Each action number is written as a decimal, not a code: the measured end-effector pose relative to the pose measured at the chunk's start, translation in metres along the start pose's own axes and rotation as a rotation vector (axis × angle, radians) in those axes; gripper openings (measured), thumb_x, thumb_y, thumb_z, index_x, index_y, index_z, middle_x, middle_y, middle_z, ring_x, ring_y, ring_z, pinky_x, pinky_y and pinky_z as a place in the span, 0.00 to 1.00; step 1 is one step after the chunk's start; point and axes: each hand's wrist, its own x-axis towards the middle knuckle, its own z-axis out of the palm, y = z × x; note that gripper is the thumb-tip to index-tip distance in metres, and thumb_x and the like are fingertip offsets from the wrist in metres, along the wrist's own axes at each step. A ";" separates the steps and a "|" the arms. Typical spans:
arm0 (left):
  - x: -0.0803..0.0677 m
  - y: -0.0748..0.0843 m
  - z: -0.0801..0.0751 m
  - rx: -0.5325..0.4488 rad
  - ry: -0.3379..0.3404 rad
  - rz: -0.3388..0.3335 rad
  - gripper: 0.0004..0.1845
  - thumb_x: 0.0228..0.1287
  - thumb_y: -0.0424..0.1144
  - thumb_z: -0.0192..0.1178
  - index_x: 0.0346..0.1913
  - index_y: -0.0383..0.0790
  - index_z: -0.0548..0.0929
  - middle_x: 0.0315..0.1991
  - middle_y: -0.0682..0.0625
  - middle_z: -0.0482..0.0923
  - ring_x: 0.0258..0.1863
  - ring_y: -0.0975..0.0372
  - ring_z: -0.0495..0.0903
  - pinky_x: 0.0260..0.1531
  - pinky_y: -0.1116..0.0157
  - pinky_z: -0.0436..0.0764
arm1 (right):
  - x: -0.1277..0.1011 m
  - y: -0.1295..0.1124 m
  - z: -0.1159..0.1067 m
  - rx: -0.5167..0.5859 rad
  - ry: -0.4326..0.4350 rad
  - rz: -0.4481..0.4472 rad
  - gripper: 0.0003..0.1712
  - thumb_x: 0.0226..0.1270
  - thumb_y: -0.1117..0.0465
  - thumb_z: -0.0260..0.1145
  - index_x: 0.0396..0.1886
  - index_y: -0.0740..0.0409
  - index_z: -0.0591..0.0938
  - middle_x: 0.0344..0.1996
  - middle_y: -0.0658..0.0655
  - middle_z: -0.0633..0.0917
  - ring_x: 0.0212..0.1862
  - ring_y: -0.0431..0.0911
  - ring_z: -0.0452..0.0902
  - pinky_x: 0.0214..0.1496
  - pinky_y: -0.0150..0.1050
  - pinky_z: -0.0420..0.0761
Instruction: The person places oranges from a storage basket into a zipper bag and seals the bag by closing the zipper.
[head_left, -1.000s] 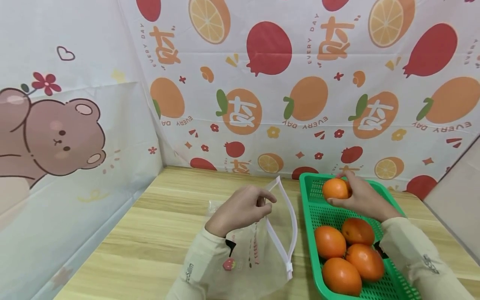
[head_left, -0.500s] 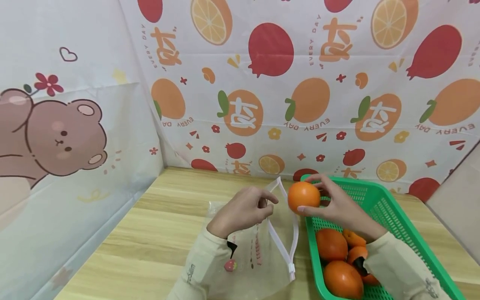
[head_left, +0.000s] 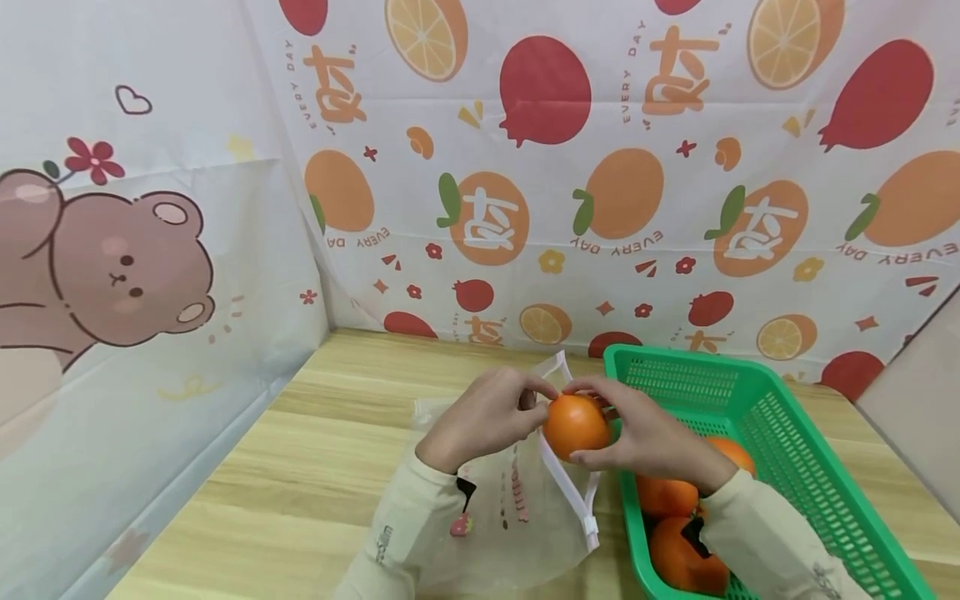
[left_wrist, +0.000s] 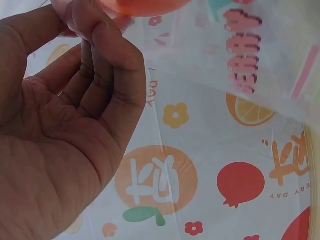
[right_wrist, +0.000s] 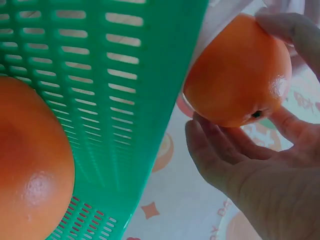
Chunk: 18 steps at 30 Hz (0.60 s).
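Note:
My left hand pinches the rim of a clear slider zip bag with a strawberry print, lying on the table. Its white zip edge stands parted beside the fingertips. In the right hand is a round, shiny orange, gripped between thumb and fingers at the bag's mouth. The right wrist view shows that orange with a small dark stem spot, just outside the basket wall. Only the lower edge of the orange shows at the top of the left wrist view.
A green perforated basket stands at the right, with several more oranges in it, partly hidden by the right forearm. Wood-patterned table extends to the left. A fruit-print cloth rises behind, and a bear-print cloth at the left.
The right hand has lifted the orange out of the basket and brought it left over the rim to the bag's mouth. The left hand has stayed at the bag.

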 end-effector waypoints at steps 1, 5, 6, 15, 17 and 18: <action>0.000 0.000 0.000 -0.002 0.000 0.002 0.13 0.65 0.30 0.58 0.47 0.40 0.90 0.15 0.58 0.73 0.14 0.67 0.69 0.19 0.70 0.68 | 0.001 -0.001 0.002 -0.013 -0.016 0.004 0.40 0.55 0.53 0.80 0.66 0.56 0.73 0.54 0.52 0.81 0.51 0.47 0.78 0.50 0.42 0.82; 0.002 0.001 0.001 -0.009 0.006 0.016 0.14 0.63 0.29 0.58 0.47 0.39 0.90 0.16 0.58 0.72 0.15 0.67 0.67 0.20 0.70 0.68 | 0.004 -0.003 0.011 -0.036 -0.079 0.046 0.42 0.53 0.52 0.81 0.66 0.57 0.73 0.53 0.51 0.81 0.48 0.46 0.79 0.44 0.37 0.84; 0.002 0.001 0.001 -0.011 0.006 0.019 0.14 0.64 0.29 0.58 0.47 0.38 0.90 0.16 0.58 0.72 0.15 0.67 0.67 0.20 0.70 0.68 | 0.005 -0.003 0.013 -0.046 -0.091 0.047 0.42 0.52 0.52 0.82 0.65 0.56 0.73 0.53 0.50 0.81 0.47 0.45 0.79 0.44 0.36 0.84; 0.005 -0.001 -0.003 -0.013 -0.001 0.029 0.14 0.64 0.29 0.57 0.48 0.38 0.89 0.17 0.59 0.76 0.16 0.67 0.74 0.20 0.69 0.73 | 0.013 -0.002 0.024 -0.259 -0.183 -0.040 0.38 0.54 0.48 0.80 0.63 0.53 0.78 0.52 0.45 0.82 0.52 0.43 0.76 0.49 0.48 0.67; 0.003 -0.001 -0.003 -0.028 -0.004 0.028 0.15 0.63 0.29 0.55 0.48 0.38 0.89 0.16 0.59 0.76 0.15 0.67 0.74 0.19 0.69 0.71 | 0.013 -0.002 0.028 -0.293 -0.205 -0.042 0.38 0.56 0.47 0.79 0.64 0.56 0.78 0.54 0.48 0.82 0.54 0.46 0.75 0.52 0.51 0.68; 0.003 -0.001 -0.003 -0.039 -0.008 0.024 0.16 0.63 0.29 0.55 0.48 0.37 0.89 0.16 0.59 0.76 0.15 0.67 0.75 0.19 0.69 0.71 | 0.013 -0.002 0.029 -0.314 -0.215 -0.046 0.39 0.57 0.47 0.79 0.65 0.57 0.78 0.55 0.50 0.82 0.56 0.47 0.74 0.54 0.53 0.69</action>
